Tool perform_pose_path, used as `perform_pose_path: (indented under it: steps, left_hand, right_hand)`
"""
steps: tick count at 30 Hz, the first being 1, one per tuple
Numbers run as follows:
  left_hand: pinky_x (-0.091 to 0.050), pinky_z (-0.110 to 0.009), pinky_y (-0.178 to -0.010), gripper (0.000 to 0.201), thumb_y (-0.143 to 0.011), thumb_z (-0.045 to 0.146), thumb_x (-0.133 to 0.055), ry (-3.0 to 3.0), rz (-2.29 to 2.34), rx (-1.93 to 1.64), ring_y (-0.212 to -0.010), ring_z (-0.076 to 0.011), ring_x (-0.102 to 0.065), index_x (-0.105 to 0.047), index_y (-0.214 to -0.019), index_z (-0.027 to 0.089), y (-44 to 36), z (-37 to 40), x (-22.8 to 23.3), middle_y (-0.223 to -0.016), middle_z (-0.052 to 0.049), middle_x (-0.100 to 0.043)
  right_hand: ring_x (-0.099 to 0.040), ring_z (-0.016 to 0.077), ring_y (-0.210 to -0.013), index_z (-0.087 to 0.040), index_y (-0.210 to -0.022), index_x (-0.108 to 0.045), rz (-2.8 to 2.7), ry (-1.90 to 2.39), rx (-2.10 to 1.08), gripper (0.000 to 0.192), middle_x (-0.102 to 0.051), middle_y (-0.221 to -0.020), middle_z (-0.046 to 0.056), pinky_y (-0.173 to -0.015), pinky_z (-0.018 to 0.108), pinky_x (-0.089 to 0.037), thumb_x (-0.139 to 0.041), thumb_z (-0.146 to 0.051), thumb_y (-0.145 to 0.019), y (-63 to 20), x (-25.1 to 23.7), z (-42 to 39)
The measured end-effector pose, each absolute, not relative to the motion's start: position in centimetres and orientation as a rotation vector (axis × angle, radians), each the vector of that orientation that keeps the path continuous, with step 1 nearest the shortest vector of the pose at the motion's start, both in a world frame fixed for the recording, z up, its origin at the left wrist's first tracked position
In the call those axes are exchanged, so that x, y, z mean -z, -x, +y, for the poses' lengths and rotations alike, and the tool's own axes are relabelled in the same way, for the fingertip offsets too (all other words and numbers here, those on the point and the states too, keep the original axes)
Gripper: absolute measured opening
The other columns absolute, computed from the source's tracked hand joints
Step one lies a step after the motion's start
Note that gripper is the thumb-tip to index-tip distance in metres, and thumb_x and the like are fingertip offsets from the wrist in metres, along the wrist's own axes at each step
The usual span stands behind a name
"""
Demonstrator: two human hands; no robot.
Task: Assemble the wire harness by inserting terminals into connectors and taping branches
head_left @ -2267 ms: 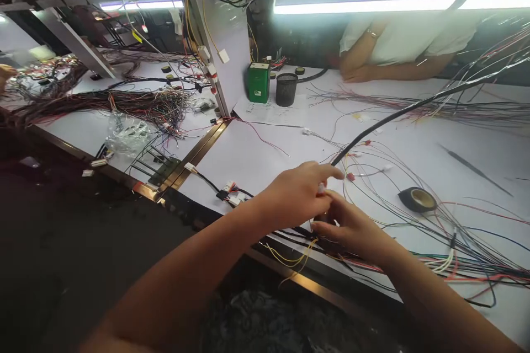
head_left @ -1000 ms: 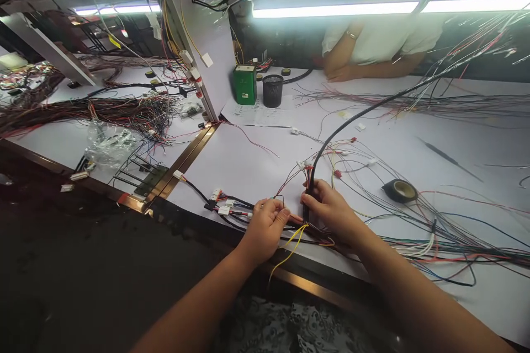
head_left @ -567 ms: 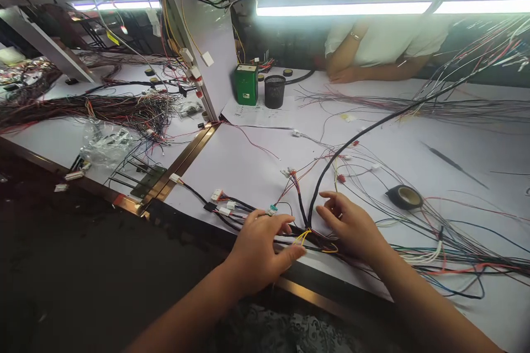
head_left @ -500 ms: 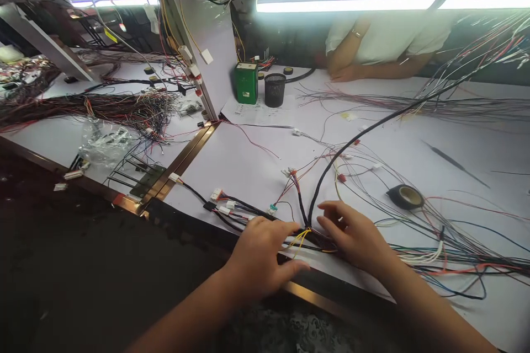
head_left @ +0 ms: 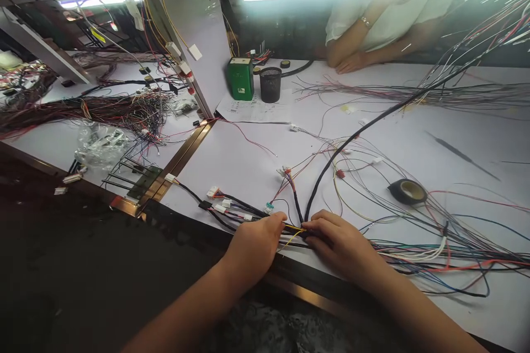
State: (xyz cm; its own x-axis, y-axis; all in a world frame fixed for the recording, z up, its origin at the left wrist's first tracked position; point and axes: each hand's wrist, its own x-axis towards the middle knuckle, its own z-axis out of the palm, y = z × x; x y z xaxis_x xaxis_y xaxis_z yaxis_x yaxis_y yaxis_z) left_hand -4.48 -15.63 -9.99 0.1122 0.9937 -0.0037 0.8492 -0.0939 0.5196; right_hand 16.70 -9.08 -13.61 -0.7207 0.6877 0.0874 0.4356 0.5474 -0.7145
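White tabletop (head_left: pixel 240 160), near edge: left hand (head_left: pixel 254 245) pinches thin yellow wires (head_left: pixel 295 227), right hand (head_left: pixel 343 240) grips the curved black-sleeved cable (head_left: pixel 331 160) at its foot; tugging too hard could strain them where they meet

Thin yellow wires (head_left: pixel 295 227), pinched by the left hand (head_left: pixel 254 245), stretch to the black-wrapped harness (head_left: pixel 303 224) that the right hand (head_left: pixel 342 242) grips; one slants loose below the rest. Just past that grip, a black cable (head_left: pixel 331 161) arches away and a short branch (head_left: pixel 296 202) (orange wires (head_left: pixel 291 181), pale connectors (head_left: pixel 284 171)) leans outward, while white connectors (head_left: pixel 220 209) lie beyond the left hand.
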Motion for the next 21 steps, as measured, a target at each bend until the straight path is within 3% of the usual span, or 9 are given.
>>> perform_pose_path:
  steps: [6,10,12,16,21]
  left_hand:
    - [-0.039,-0.027,-0.063,0.025,-0.093,0.041,-0.043,-1.886,1.776,-0.613,-0.067,-0.017,-0.06,-0.061,-0.091,0.022,4.6,-15.4,8.6,-0.072,-0.003,-0.065]
    - [-0.042,-0.026,-0.057,0.035,-0.094,0.047,-0.036,-1.348,1.495,-0.662,-0.058,-0.0151,-0.059,-0.056,-0.107,0.022,5.7,-15.9,8.0,-0.068,-0.001,-0.066]
    - [-0.044,-0.029,-0.064,0.037,-0.094,0.045,-0.035,-1.389,1.593,-0.658,-0.065,-0.0175,-0.061,-0.056,-0.113,0.022,6.5,-15.7,8.4,-0.073,-0.003,-0.068]
    - [-0.036,-0.042,-0.088,0.029,-0.086,0.041,-0.054,-1.921,2.015,-0.584,-0.097,-0.026,-0.053,-0.065,-0.105,0.023,7.6,-14.2,9.8,-0.097,-0.008,-0.065]
    - [-0.033,-0.045,-0.093,0.016,-0.081,0.034,-0.062,-1.875,1.896,-0.624,-0.1,-0.0252,-0.051,-0.068,-0.092,0.024,8.0,-12.9,10.6,-0.103,-0.005,-0.063]
  right_hand:
    - [-0.058,0.0178,-0.086,-0.025,-0.103,-0.063,-2.46,0.947,-1.116,0.017,-0.06,-0.095,0.004,-0.075,0.032,-0.048,-0.054,-0.025,-0.088,-16.1,11.7,-8.6]
    - [-0.057,0.0158,-0.082,-0.024,-0.089,-0.064,-2.464,0.932,-1.072,0.014,-0.061,-0.088,0.002,-0.073,0.03,-0.046,-0.05,-0.025,-0.09,-15.1,11.0,-8.3]
    - [-0.057,0.0144,-0.079,-0.024,-0.084,-0.063,-2.454,0.94,-1.098,0.015,-0.061,-0.085,0.001,-0.071,0.029,-0.045,-0.049,-0.025,-0.091,-15.0,11.1,-8.1]
    - [-0.057,0.0134,-0.075,-0.025,-0.083,-0.062,-2.381,0.955,-1.241,0.013,-0.061,-0.082,-0.001,-0.069,0.027,-0.046,-0.052,-0.029,-0.091,-15.5,11.4,-7.9]
    - [-0.055,0.0151,-0.082,-0.023,-0.082,-0.051,-2.219,0.908,-1.31,0.011,-0.059,-0.092,0.003,-0.074,0.03,-0.046,-0.045,-0.024,-0.092,-15.6,11.3,-8.5]
